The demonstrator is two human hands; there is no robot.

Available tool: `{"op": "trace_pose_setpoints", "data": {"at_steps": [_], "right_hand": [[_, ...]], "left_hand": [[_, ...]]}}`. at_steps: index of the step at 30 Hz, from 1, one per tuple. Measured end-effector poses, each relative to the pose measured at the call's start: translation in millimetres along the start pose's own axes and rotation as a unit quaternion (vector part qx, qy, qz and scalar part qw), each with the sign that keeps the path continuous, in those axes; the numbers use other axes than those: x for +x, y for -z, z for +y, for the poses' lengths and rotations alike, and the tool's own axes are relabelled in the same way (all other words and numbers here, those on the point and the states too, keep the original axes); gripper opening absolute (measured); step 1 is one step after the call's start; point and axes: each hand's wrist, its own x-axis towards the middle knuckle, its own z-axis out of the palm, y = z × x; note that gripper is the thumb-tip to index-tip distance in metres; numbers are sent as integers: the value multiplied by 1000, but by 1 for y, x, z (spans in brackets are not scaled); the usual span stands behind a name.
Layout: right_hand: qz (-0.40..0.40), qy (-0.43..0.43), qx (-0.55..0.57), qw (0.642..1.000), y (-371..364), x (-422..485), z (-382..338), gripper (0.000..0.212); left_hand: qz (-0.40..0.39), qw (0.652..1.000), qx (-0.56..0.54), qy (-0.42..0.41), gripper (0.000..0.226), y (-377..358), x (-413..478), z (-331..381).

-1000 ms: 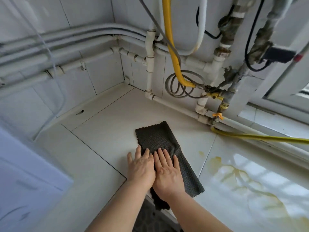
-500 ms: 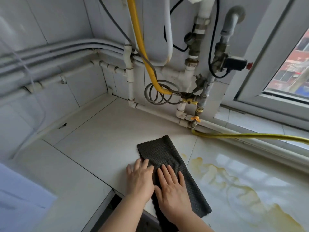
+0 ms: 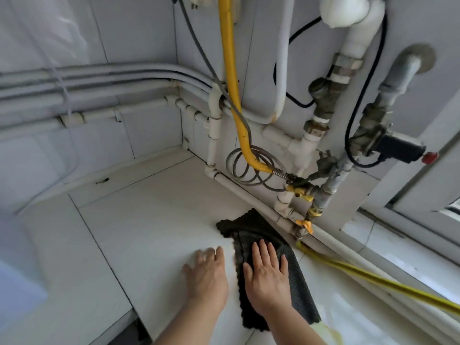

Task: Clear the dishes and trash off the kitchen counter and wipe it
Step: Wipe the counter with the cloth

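Observation:
A dark textured cloth point(image 3: 251, 229) lies on the white tiled counter point(image 3: 149, 220), its far end bunched up near the pipes along the wall. My right hand point(image 3: 267, 277) presses flat on the cloth with fingers spread. My left hand point(image 3: 207, 275) rests flat on the bare tile just left of the cloth, fingers apart and holding nothing. A yellowish stain point(image 3: 328, 332) shows on the counter just right of my right forearm.
White water pipes point(image 3: 249, 195) run along the counter's back edge with brass valves point(image 3: 305, 224) and a coiled grey hose point(image 3: 249, 165). A yellow gas hose point(image 3: 373, 278) lies across the counter to the right. A window frame point(image 3: 423, 195) stands at the right.
The cloth has slid forward toward the pipes and its far end has bunched. My left hand has come off the cloth onto the bare tile. The camera has tilted upward.

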Motion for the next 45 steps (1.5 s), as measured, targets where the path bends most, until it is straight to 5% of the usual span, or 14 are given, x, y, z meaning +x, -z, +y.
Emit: {"op": "trace_pose_setpoints", "data": {"at_steps": [7,13,18,23,27,29,34,45], "right_hand": [[-6,-62,-4,998,13,-4,31,62],[6,-62,1,998,13,-18,34,92],[47,-35,-18,998,-3,-46,12,58],[47,3,-8,999,-12,-84,-4,56],[51,-7,-11,999,-15,-108,-2,55],[58,-5,-19,998,-17,-124,-1,58],[60,-34,-3,998,-15,-167,4,53],[81,-82,6,993,-24,-230,6,48]], "left_hand": [[-30,999,25,20,62,-1,0,6],[-35,999,29,21,62,1,1,8],[-34,999,31,17,59,1,1,9],[-33,999,-21,13,59,0,-2,5],[77,991,-74,-77,60,-12,-35,25],[60,984,-54,-159,53,-25,-58,39],[31,976,-5,-215,50,-35,-87,37],[-10,972,59,-229,53,-32,-133,40]]}}
